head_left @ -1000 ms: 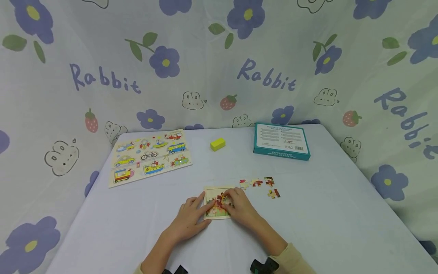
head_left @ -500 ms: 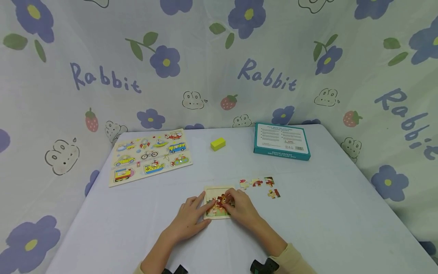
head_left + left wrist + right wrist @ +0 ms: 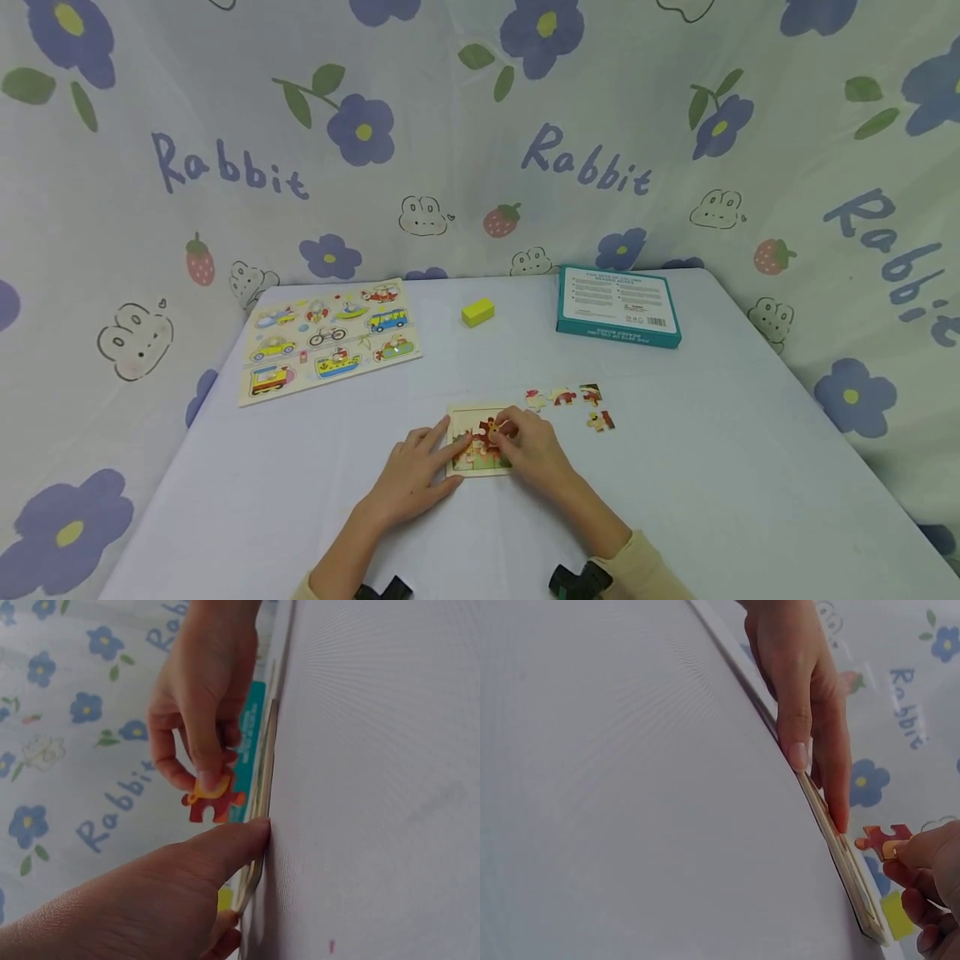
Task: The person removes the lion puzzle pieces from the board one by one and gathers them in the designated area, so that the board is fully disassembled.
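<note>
A small wooden jigsaw tray [image 3: 471, 408] lies in front of me, partly filled with picture pieces along its lower and middle part. My left hand [image 3: 415, 472] rests on its left side, fingers extended, with the index finger reaching over the pieces and the thumb at the near edge. Between thumb and fingers, my right hand [image 3: 538, 448] pinches a jigsaw piece [image 3: 217, 804], red-brown with a yellow-orange patch. Both wrist views show that jigsaw piece [image 3: 883, 841] raised above the tray and tilted. In the head view, the right fingers cover the tray's right side.
Several loose jigsaw pieces [image 3: 563, 397] lie to the right of the tray. A vehicle puzzle board [image 3: 352, 337] is at the back left. Farther back are a yellow block [image 3: 477, 313] and a teal box [image 3: 617, 305]. A printed curtain [image 3: 450, 133] hangs behind the white table [image 3: 712, 467].
My right fingers have shifted slightly away from me and to the right with the jigsaw piece, uncovering more of the tray's lower right. The left hand stays in place on the tray.
</note>
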Action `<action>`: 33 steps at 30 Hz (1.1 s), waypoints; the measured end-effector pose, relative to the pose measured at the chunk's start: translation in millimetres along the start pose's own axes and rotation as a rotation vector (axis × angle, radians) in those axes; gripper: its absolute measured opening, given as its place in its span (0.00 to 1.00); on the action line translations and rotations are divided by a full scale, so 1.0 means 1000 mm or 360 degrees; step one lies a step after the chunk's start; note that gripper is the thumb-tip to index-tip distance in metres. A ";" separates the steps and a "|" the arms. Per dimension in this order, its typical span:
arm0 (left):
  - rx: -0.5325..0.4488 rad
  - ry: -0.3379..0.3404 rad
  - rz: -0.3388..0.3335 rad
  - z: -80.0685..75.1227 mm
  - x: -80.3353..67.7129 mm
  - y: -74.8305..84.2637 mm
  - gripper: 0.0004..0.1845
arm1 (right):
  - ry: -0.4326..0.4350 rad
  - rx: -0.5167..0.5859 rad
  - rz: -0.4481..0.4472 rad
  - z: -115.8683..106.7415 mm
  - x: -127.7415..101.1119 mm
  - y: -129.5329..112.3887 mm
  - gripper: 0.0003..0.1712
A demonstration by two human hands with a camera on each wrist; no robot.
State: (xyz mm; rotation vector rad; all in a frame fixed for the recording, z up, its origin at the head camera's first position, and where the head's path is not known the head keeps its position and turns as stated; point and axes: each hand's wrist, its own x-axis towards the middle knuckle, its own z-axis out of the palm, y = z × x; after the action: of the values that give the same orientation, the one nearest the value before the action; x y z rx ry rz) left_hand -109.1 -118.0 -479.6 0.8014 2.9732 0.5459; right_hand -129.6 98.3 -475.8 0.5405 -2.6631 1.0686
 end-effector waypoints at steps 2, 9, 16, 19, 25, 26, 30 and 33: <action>-0.0001 -0.0001 -0.0009 -0.001 0.000 0.001 0.29 | 0.0003 0.0012 0.0031 -0.003 0.000 0.000 0.08; 0.0024 0.0010 -0.0030 -0.002 0.001 0.000 0.28 | 0.0083 0.0048 0.0130 -0.012 0.000 0.006 0.07; 0.0016 0.0024 -0.0026 0.000 0.002 0.000 0.28 | 0.0168 0.0051 0.0179 -0.026 0.003 0.020 0.07; -0.0008 0.0018 -0.0037 0.000 0.002 0.001 0.28 | 0.0186 0.0031 0.0245 -0.035 0.004 0.024 0.08; -0.0026 0.0009 -0.0067 -0.001 0.002 0.003 0.28 | 0.0159 -0.0043 0.0417 -0.053 0.004 0.037 0.07; -0.0026 0.0008 -0.0072 -0.001 0.002 0.003 0.28 | 0.0143 -0.0046 0.0432 -0.056 0.004 0.039 0.07; -0.0028 0.0006 -0.0086 -0.001 0.002 0.004 0.28 | 0.0071 -0.0056 0.0469 -0.066 0.003 0.046 0.07; -0.0019 0.0017 -0.0089 -0.002 0.002 0.003 0.28 | 0.0016 -0.0087 0.0518 -0.073 0.003 0.052 0.07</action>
State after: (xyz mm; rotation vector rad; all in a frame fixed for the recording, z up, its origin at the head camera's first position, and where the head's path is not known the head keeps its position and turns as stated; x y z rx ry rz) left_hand -109.3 -115.2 -476.9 0.7144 2.9883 0.5668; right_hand -148.8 183.3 -454.6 0.0899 -2.8256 1.0683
